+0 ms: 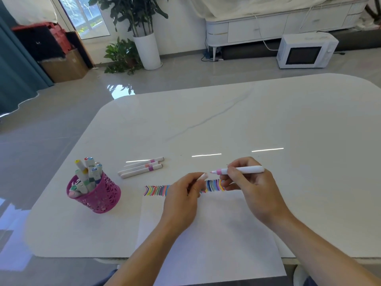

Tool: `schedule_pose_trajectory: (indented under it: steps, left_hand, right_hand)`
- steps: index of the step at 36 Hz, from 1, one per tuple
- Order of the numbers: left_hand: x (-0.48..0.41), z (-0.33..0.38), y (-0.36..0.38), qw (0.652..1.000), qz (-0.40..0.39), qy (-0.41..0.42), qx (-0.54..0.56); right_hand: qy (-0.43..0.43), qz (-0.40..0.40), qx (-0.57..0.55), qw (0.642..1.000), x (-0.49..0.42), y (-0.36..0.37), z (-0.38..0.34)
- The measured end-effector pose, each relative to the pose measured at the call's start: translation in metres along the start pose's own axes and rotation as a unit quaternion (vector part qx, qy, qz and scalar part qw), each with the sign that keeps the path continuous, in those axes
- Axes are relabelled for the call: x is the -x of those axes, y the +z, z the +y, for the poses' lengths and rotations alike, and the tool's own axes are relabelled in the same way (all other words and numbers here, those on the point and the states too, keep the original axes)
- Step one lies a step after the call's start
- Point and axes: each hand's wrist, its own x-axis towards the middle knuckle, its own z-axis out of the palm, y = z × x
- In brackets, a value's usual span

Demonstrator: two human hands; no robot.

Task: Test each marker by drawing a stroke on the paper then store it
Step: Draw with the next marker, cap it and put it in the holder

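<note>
The fingers of my right hand (247,182) pinch the open pink marker (245,169). Those of my left hand (182,195) pinch its cap (202,176) just beside the tip, so that both stay ready above the paper (206,234). I judge the pink cup (99,195) is for storing.

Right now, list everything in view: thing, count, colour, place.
table: one, white, centre
paper: one, white, near edge, multicoloured strokes along far edge
cup: one, magenta, left of paper, several markers inside
loose markers: three, white, lying beyond paper
held marker: one, white, pink tip, uncapped
cap: one, pale, over paper
microwave: one, white, floor, far right
plants: two, green, floor, far side
left hand: pinches cap
right hand: grips held marker
</note>
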Motion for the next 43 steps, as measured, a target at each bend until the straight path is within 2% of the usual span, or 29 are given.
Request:
schedule_pose_trajectory:
  steps: [20,36,40,43]
  left_hand:
    - [0.008,0.001,-0.020,0.996,-0.068,0.042,-0.029]
    - [0.014,0.004,-0.023,0.990,-0.047,0.093,-0.099]
    - [0.015,0.004,-0.027,0.992,-0.059,0.073,-0.087]
    - [0.015,0.009,-0.034,0.997,-0.056,0.031,-0.033]
  right_hand:
    - [0.025,-0.046,0.004,0.999,-0.001,0.010,-0.002]
    - [0.061,-0.058,-0.064,0.994,0.006,0.011,0.005]
    - [0.064,-0.069,-0.058,0.994,0.007,0.010,0.006]
    - [0.069,-0.086,-0.049,0.993,0.004,0.011,0.005]
